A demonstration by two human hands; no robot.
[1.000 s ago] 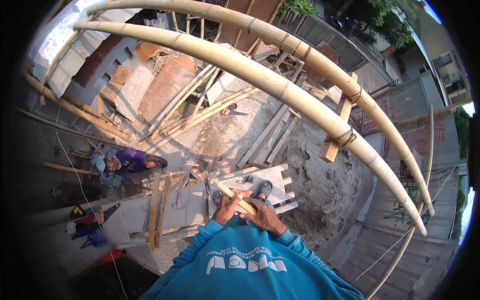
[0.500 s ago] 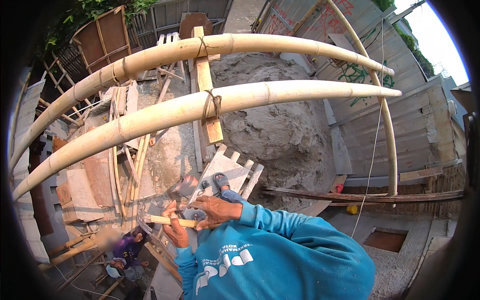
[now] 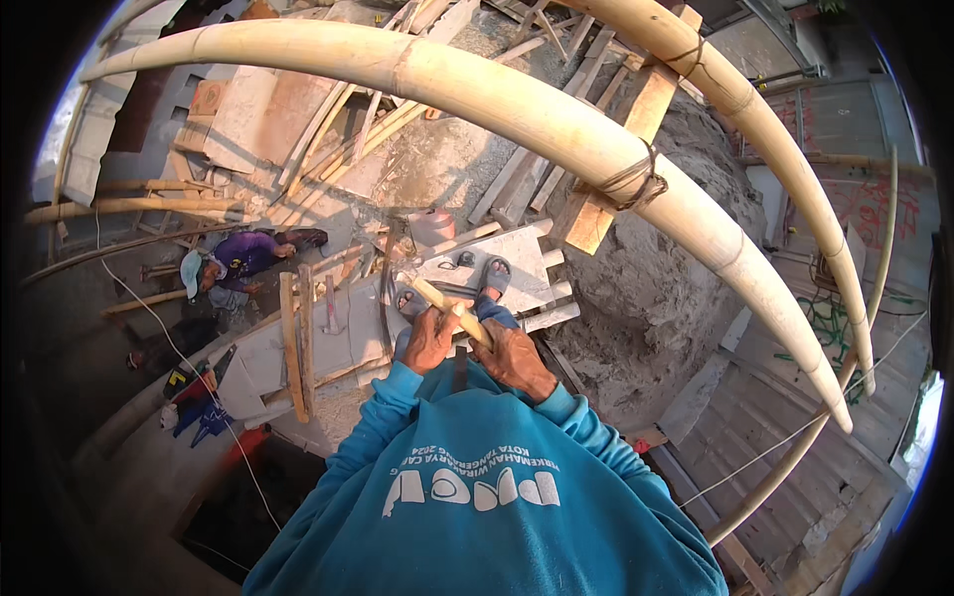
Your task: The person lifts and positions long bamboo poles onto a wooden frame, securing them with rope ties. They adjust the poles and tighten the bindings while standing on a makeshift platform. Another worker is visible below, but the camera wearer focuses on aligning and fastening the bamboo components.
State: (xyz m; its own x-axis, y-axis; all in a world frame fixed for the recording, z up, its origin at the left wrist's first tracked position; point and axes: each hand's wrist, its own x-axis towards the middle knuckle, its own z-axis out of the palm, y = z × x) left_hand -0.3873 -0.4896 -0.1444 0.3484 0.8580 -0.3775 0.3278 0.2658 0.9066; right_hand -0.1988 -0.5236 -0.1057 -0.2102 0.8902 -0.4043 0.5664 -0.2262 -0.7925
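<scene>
Bamboo poles [image 3: 556, 124] were already lashed to a timber beam [image 3: 651, 97], while a pale stick [image 3: 434, 295], possibly a handle, was gripped apart from them by left hand [image 3: 429, 340] and right hand [image 3: 519, 364].

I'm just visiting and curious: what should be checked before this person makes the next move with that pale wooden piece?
1. Pale wooden piece held: ok, the left hand and right hand are both on it.
2. Hands protected: not ok, both are bare.
3. Right sandal on the pale board: ok.
4. Board steady underfoot: cannot tell from above.
5. Dark tie tight where the near bamboo pole crosses the wooden beam: cannot tell, though it is wrapped around.
6. Co-worker away from the hands: ok, off to the left.
</scene>
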